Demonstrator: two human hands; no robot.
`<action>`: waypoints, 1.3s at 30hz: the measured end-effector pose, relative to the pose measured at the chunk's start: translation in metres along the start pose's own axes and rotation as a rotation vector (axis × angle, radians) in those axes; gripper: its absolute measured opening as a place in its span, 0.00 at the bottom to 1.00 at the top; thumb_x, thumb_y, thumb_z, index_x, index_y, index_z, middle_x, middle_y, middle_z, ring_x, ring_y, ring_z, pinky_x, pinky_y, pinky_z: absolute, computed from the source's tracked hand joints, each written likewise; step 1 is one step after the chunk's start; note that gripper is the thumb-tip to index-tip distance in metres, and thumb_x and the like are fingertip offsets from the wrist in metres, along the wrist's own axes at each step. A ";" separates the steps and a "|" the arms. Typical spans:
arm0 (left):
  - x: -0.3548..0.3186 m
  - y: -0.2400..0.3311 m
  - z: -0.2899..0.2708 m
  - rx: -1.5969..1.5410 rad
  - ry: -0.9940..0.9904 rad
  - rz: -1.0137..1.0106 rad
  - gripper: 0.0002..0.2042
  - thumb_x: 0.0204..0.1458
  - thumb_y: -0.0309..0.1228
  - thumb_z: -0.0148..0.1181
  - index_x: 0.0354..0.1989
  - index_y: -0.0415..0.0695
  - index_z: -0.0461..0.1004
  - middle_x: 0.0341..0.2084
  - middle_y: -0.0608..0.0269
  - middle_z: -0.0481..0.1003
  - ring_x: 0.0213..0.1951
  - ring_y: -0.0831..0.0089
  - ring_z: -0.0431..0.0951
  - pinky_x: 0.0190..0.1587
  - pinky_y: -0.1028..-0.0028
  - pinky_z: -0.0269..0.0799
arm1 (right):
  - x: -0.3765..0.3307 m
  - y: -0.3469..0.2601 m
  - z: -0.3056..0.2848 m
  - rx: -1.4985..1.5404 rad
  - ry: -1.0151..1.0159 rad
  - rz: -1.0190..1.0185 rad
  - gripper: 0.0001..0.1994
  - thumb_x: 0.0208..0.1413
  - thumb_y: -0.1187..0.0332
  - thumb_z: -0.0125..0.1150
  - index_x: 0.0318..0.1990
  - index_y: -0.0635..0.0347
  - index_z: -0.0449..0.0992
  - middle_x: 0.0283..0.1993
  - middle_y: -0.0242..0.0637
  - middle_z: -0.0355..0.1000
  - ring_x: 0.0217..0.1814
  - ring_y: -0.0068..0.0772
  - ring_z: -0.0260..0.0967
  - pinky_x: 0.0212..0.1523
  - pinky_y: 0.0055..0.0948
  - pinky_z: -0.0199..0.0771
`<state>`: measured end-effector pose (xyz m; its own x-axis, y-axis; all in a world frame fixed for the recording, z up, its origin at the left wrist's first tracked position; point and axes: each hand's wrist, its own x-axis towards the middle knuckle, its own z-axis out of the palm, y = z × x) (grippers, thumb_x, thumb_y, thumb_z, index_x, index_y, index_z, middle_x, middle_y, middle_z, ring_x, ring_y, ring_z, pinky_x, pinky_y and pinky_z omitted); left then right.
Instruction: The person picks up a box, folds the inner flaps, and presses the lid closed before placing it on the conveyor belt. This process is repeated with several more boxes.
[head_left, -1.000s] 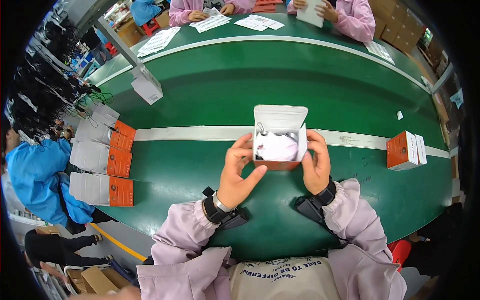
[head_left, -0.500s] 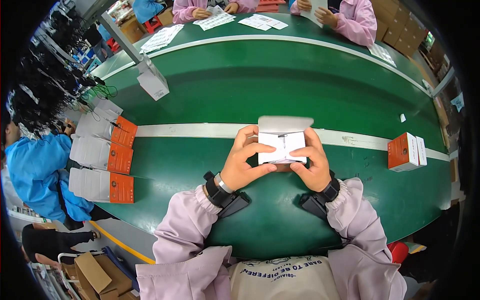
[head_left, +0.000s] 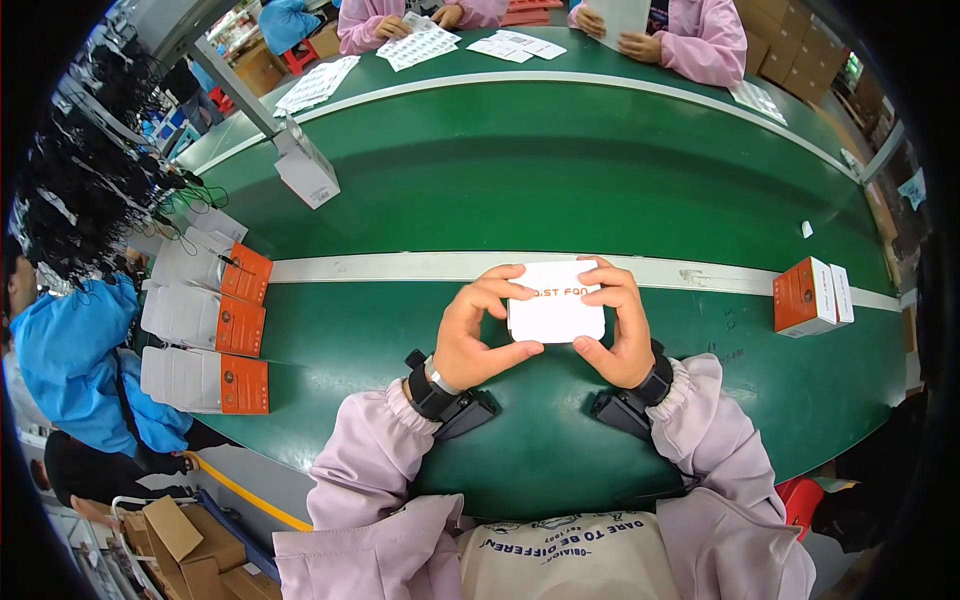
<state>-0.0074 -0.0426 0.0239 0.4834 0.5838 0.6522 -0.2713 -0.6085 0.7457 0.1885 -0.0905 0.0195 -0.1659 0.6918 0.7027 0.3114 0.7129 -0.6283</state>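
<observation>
The box (head_left: 556, 318) lies directly between the left hand (head_left: 468, 340) and the right hand (head_left: 626, 345), ahead of the torso. Its long axis runs left to right, across the line of the forearms, so that each hand faces one short end. Neither hand is nearer: both are in contact.

Both hands are clamped on the box, one at each end, and are apart from each other. On each hand, the fingers curl over the far part of the top face and the thumb bears at the near edge. Whether the box rests on the table (head_left: 420, 190) or is held above it cannot be told from this angle.

The top face is white, flat and roughly rectangular, with rounded near corners. A line of orange lettering crosses its far half; the fingers cover both ends of it. The lid appears closed; full seating of its flap cannot be confirmed. The far edge overlaps the white strip (head_left: 400, 267) in view.
</observation>
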 end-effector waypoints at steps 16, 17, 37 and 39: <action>0.000 0.016 -0.002 0.260 -0.100 0.062 0.11 0.36 0.25 0.59 0.31 0.44 0.70 0.34 0.61 0.66 0.39 0.64 0.61 0.43 0.67 0.57 | -0.004 -0.013 0.005 -0.032 0.023 -0.043 0.11 0.41 0.69 0.56 0.36 0.56 0.69 0.44 0.43 0.58 0.45 0.44 0.57 0.42 0.36 0.60; -0.001 0.018 -0.001 0.232 -0.086 0.042 0.10 0.34 0.25 0.59 0.29 0.45 0.72 0.34 0.63 0.67 0.39 0.65 0.61 0.42 0.68 0.58 | -0.005 -0.015 0.005 -0.008 0.013 -0.035 0.11 0.43 0.67 0.55 0.36 0.56 0.69 0.44 0.43 0.57 0.46 0.45 0.56 0.44 0.38 0.59; -0.001 0.004 -0.052 0.309 0.187 -0.293 0.13 0.41 0.31 0.55 0.37 0.43 0.69 0.42 0.59 0.64 0.45 0.65 0.63 0.47 0.69 0.57 | -0.007 -0.019 -0.031 -0.383 -0.004 -0.003 0.11 0.33 0.76 0.62 0.28 0.56 0.69 0.40 0.42 0.62 0.47 0.45 0.58 0.49 0.43 0.55; -0.006 -0.015 -0.089 0.096 0.589 -0.485 0.16 0.46 0.32 0.51 0.44 0.42 0.63 0.43 0.59 0.63 0.44 0.69 0.64 0.46 0.70 0.59 | -0.014 -0.011 -0.055 -0.505 0.118 0.039 0.10 0.36 0.76 0.60 0.30 0.58 0.69 0.42 0.42 0.62 0.48 0.43 0.58 0.51 0.41 0.53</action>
<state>-0.0808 0.0110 0.0213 -0.0010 0.9708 0.2398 -0.0552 -0.2395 0.9693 0.2391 -0.1142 0.0345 -0.0474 0.6781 0.7334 0.7326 0.5227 -0.4360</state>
